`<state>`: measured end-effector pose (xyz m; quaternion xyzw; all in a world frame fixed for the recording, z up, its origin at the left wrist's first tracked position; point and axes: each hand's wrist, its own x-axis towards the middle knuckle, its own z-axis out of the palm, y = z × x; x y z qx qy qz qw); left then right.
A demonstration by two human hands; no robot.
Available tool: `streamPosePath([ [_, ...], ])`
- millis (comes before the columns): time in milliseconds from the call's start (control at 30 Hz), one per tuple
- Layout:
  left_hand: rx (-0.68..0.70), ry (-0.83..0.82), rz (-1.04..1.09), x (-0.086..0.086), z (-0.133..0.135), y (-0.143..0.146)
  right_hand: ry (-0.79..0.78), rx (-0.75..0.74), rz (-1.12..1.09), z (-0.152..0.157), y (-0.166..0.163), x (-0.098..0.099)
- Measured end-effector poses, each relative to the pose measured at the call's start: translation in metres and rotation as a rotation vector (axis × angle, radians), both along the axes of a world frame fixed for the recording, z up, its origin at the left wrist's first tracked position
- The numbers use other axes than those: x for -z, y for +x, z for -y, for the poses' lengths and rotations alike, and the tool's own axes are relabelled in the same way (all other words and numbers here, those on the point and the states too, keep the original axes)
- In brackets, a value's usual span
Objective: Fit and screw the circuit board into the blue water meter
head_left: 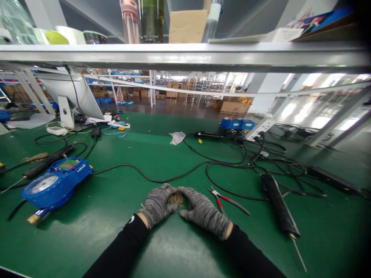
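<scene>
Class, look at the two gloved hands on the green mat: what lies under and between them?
A small heap of brass-coloured pieces shows between the left hand and right hand. Whatever lies beneath the palms is covered.

We see a small pile of brass pins (176,199) on the green mat (116,231), low centre of view. Thin, short, gold-brown pieces, heaped loosely, lying flat in mixed directions; single pieces too small to tell apart. The pile sits between our two gloved hands: left hand (158,204) touching it at 9 o'clock, right hand (203,212) touching it at 3 o'clock. Both gloves are grey knit, palms down on the mat, fingers curved in toward the pile, cupping it from both sides.
</scene>
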<state>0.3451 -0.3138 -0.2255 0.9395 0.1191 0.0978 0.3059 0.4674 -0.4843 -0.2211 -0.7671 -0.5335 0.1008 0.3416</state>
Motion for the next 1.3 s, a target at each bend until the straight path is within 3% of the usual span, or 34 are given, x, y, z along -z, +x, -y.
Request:
streamPosePath([
  [167, -0.034, 0.005, 0.04, 0.002, 0.009, 0.009, 0.006, -0.011, 0.047, -0.027, 0.007, 0.007],
  [433, -0.125, -0.115, 0.136, 0.005, 0.008, 0.007, -0.012, 0.094, 0.108, -0.029, 0.004, 0.017],
  [567, -0.142, -0.256, 0.214, -0.003, 0.001, -0.001, 0.042, 0.146, 0.089, -0.026, 0.006, 0.014],
  [733, -0.035, -0.422, 0.234, -0.02, -0.007, -0.016, 0.123, 0.164, 0.055, -0.015, 0.008, 0.011],
  [867, 0.039, -0.471, 0.209, -0.024, -0.004, -0.02, 0.214, 0.215, 0.076, -0.008, 0.009, 0.013],
  [1000, -0.079, -0.477, 0.281, -0.026, -0.004, -0.018, 0.3, 0.258, 0.119, -0.004, 0.011, 0.017],
  [1200, -0.293, -0.675, 0.484, -0.037, -0.01, -0.016, 0.42, 0.246, 0.189, -0.021, 0.006, 0.012],
  [1267, -0.341, -0.874, 0.583, -0.034, -0.018, -0.012, 0.459, 0.208, 0.208, -0.048, -0.001, -0.001],
  [1300, -0.354, -1.095, 0.659, -0.031, -0.024, -0.008, 0.469, 0.167, 0.205, -0.065, -0.007, -0.01],
])
